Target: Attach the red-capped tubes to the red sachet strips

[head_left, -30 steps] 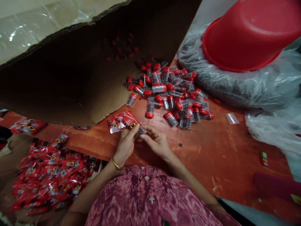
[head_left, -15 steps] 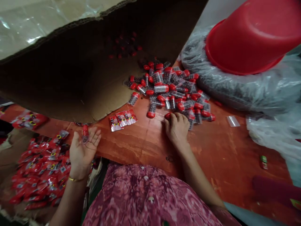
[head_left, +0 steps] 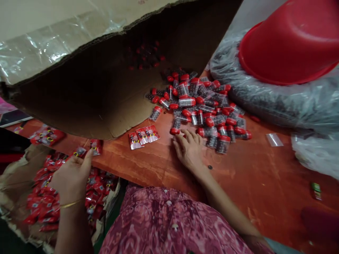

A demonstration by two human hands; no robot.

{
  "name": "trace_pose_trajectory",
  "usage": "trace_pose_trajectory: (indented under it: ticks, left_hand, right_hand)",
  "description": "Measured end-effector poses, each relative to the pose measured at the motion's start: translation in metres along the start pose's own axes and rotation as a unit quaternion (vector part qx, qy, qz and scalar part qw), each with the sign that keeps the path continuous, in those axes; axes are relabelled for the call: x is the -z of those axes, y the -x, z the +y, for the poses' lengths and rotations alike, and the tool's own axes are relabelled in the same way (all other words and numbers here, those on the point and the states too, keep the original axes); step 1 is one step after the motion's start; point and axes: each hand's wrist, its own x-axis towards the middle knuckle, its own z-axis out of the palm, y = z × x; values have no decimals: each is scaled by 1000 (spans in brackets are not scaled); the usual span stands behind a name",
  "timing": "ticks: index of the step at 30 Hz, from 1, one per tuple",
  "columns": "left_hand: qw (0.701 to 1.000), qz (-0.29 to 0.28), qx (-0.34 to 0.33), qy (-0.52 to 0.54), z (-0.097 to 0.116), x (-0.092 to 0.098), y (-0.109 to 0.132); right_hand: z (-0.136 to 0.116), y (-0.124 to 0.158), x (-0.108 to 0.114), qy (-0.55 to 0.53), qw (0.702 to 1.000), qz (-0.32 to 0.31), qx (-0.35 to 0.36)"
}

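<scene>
Nearest, the left hand, which half a second ago cradled a filled packet, now hangs slack-fingered over the heap of red packets. Farther, the right hand rests unclenched against the red-capped vials, none gripped.

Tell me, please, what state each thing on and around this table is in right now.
left hand: open, above the filled packets.
right hand: open, fingers spread at the vials.
vials: capped, heaped loosely.
three packets: flat, side by side.
cardboard flap: raised, torn-edged.
red basin: tipped on the plastic bag.
</scene>
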Motion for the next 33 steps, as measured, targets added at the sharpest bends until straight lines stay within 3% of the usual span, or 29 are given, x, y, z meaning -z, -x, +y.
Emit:
trace_pose_trajectory:
  ticks: [2,3,6,9,11,15,23,33]
  left_hand:
    - [994,48,-77,-64,12,-22,14]
    - [985,33,-140,-95,18,-40,20]
    - [933,-106,-301,-167,32,-105,27]
    - [884,-175,-358,-244,37,-155,22]
    - [871,-187,-359,-279,34,-170,17]
    - [868,-167,-366,-292,26,-174,14]
    - [866,-125,-390,-286,23,-176,24]
    - [898,-108,-365,-220,26,-171,28]
  right_hand:
    - [0,-1,-4,-3,1000,-4,-11]
    - [-1,-1,-4,-4,1000,-4,-13]
    - [-3,1,-2,-3,1000,2,-11]
    - [0,4,5,-5,1000,13,-12]
    - [3,7,9,-7,1000,23,-19]
    - [5,9,11,-24,999,37,-20]
    - [-16,4,12,-85,996,10,6]
    - [-17,8,7,-163,986,-5,-33]
